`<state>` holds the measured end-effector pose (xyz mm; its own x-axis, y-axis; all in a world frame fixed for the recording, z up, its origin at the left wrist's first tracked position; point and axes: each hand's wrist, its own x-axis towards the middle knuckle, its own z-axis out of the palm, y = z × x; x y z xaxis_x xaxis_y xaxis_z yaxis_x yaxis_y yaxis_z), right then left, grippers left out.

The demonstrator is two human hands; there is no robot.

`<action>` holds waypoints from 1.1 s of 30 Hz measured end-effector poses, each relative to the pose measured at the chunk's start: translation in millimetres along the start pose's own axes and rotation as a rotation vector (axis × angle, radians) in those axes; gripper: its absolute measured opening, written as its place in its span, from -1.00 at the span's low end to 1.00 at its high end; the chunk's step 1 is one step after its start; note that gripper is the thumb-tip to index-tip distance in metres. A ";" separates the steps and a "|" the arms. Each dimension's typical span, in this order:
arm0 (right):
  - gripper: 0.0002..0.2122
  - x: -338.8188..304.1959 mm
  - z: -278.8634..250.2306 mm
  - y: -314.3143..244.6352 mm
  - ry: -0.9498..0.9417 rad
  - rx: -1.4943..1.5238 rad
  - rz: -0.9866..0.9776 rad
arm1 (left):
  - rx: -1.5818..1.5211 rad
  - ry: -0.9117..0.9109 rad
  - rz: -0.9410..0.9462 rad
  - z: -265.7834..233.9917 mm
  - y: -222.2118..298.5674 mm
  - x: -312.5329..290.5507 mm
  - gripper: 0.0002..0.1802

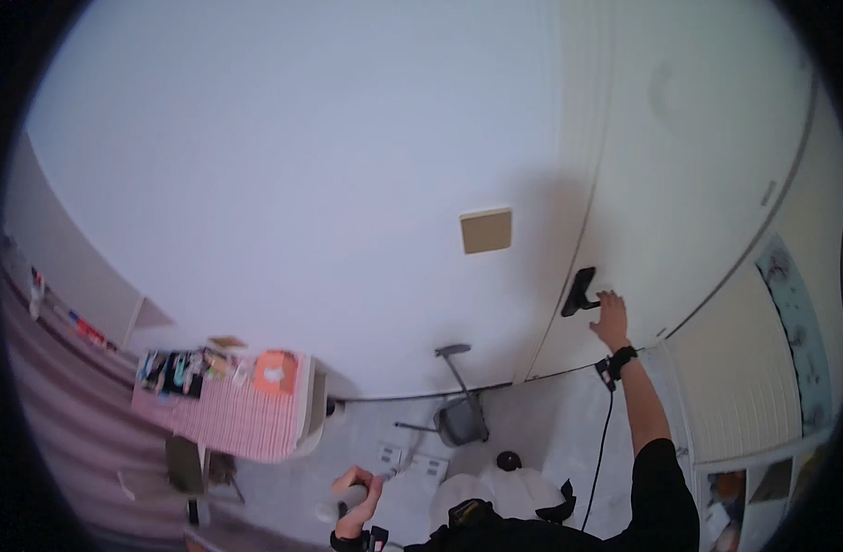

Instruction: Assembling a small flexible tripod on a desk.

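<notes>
My right hand (611,319) reaches out to the black door handle (580,292) on a white door. Its fingers are spread around the handle's free end; whether they touch it I cannot tell. Low in the view, my left hand (357,501) is wrapped round a grey cylindrical grip (352,500) with a pale end. A light grey pole-like part (405,458) runs from this hand toward the floor, and its far end is hard to make out. Both wrists wear black bands, and a black cable hangs from the right one.
A grey bin-like object (461,419) with an upright handle stands by the wall. To the left is a table with a pink striped cloth (233,419), holding an orange box and small items. A shelf unit (762,492) stands at right. A beige square plate (486,231) is on the wall.
</notes>
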<state>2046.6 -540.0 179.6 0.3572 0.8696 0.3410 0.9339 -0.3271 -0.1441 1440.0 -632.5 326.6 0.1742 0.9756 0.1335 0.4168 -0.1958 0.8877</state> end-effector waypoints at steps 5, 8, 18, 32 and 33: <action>-0.67 39.6 41.8 47.8 -0.102 0.377 0.017 | 0.178 -0.003 -0.112 22.5 55.5 -14.7 -0.77; -0.73 41.2 54.1 57.1 -0.207 0.161 -0.032 | 0.093 0.031 -0.124 35.0 62.0 -18.8 -0.78; -0.80 38.7 82.9 64.8 -0.459 0.876 0.183 | 0.027 0.137 -0.167 33.5 52.6 -19.1 -0.81; -0.74 12.0 67.1 83.8 -0.256 0.218 0.074 | 0.032 0.115 -0.084 19.1 43.6 -4.0 -0.77; -0.74 9.0 61.7 79.6 -0.248 0.210 0.088 | 0.015 0.121 -0.077 17.2 41.9 -5.1 -0.77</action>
<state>2123.4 -535.4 113.9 0.3977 0.9134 0.0865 0.8673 -0.3435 -0.3603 1472.0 -647.3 355.5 0.0328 0.9924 0.1186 0.4379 -0.1209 0.8908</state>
